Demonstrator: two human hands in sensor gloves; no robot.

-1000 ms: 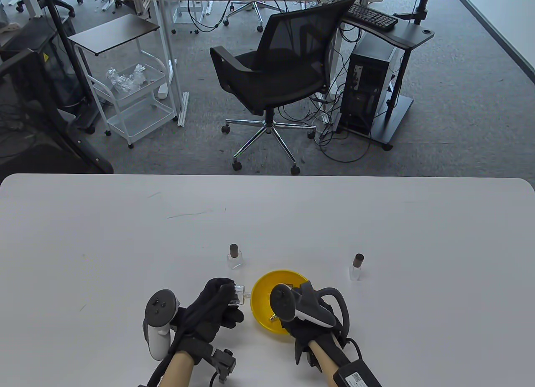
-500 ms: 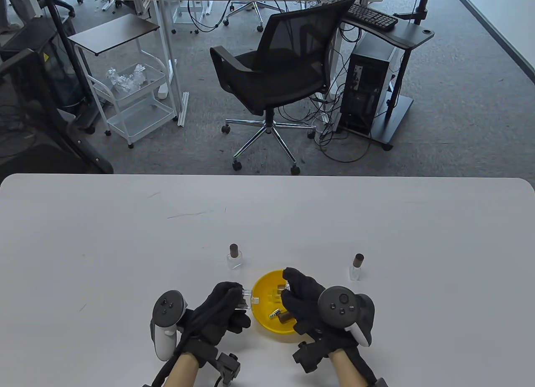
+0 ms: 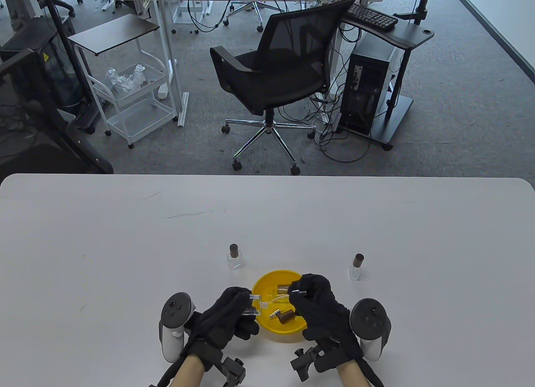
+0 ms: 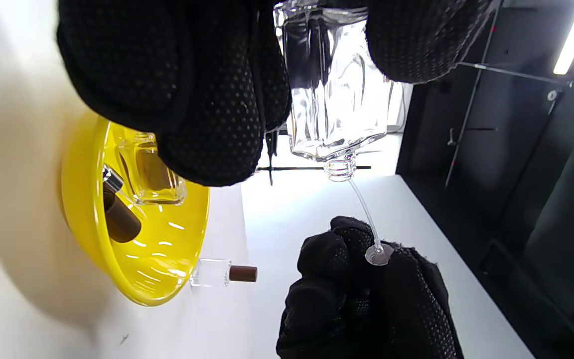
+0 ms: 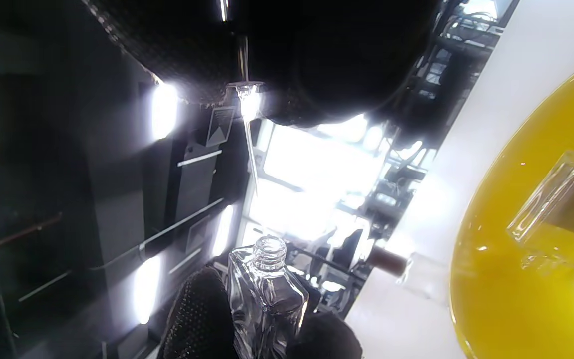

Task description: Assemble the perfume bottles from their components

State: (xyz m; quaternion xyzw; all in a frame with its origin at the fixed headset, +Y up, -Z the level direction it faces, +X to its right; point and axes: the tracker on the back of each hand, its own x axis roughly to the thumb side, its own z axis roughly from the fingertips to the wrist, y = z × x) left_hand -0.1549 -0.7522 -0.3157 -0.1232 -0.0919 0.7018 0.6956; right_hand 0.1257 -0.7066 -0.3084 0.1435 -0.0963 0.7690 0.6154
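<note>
A small clear glass bottle point(image 4: 334, 89) is gripped by its flat sides in the left hand point(image 3: 228, 320), just above the tabletop near its front edge, neck turned toward the right hand point(image 3: 319, 307). That hand pinches a sprayer point(image 4: 377, 253) whose thin dip tube point(image 4: 361, 205) points at the open neck. The glass looks hard, slippery and breakable, best held by its body; the tube looks light and bendy, so the sprayer's head is the safer hold. Between the hands, a yellow bowl point(image 3: 292, 328) holds more parts. Two capped bottles point(image 3: 235, 257) stand just behind it.
</note>
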